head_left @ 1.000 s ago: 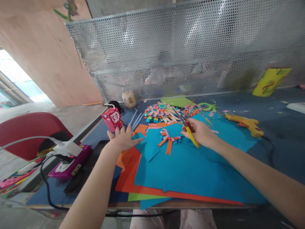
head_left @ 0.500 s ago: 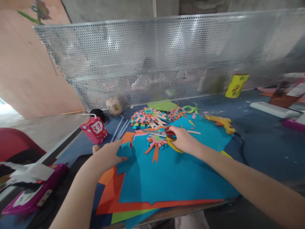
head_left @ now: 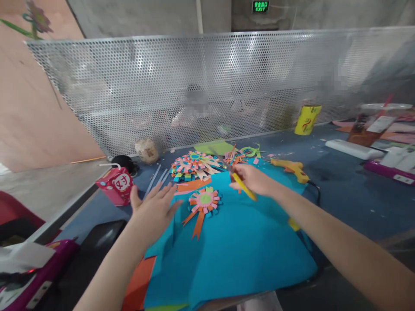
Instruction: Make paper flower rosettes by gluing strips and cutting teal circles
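Scissors (head_left: 245,187) above desk (head_left: 346,185) (screen (head_left: 136,82) behind).

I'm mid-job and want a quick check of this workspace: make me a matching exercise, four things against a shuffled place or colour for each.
1. Scissors
2. Glue gun
3. Drink carton
4. Green-centred rosette

A. Mostly pinkish red
B. On the blue sheet
C. Held in the right hand
D. Lying to the right of the right hand

Pairs: 1-C, 2-D, 3-A, 4-B

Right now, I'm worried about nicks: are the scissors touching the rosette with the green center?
Apart: the head view shows blue paper between the rosette and the scissors in the right hand.
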Available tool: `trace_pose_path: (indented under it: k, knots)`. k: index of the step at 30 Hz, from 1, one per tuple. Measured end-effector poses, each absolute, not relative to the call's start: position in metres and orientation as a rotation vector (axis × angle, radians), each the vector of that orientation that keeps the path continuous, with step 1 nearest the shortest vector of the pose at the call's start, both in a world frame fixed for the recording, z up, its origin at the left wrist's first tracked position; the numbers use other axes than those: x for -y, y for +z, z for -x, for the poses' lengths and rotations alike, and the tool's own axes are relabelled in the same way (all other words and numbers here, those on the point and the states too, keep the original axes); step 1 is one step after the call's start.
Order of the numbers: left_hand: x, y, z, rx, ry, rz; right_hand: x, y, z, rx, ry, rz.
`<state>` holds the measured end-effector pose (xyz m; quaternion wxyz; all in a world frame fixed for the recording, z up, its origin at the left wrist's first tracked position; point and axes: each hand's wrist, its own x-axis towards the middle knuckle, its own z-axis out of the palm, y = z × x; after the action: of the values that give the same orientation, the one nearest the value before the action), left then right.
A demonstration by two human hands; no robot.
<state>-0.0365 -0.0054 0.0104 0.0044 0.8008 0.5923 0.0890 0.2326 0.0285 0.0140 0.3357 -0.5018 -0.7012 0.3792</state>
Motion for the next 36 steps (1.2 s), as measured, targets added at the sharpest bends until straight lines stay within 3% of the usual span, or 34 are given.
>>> trace_pose_path:
  k: [7, 10, 16, 20, 24, 36]
  knots:
    - [0.025, 0.013, 0.013, -1.496, -0.377, -2.44, -0.047, 0.023, -0.284, 1.626, 1.272, 1.273]
    - [0.026, 0.022, 0.021, -1.507, -0.475, -2.337, -0.044, 0.023, -0.288, 1.607, 1.383, 1.246]
    - [0.029, 0.031, 0.003, -1.463, -0.123, -2.478, -0.047, 0.02, -0.281, 1.46, 1.36, 1.174]
    - [0.018, 0.025, -0.054, -1.122, 0.125, -2.63, -0.057, 0.021, -0.288, 1.271, 1.18, 1.044]
    - [-0.015, 0.015, -0.117, -1.08, 0.339, -2.511, -0.065, 0.019, -0.299, 1.114, 1.052, 0.942]
    - [-0.07, -0.013, -0.159, -1.105, 0.314, -2.118, -0.069, 0.021, -0.312, 1.021, 1.018, 0.847]
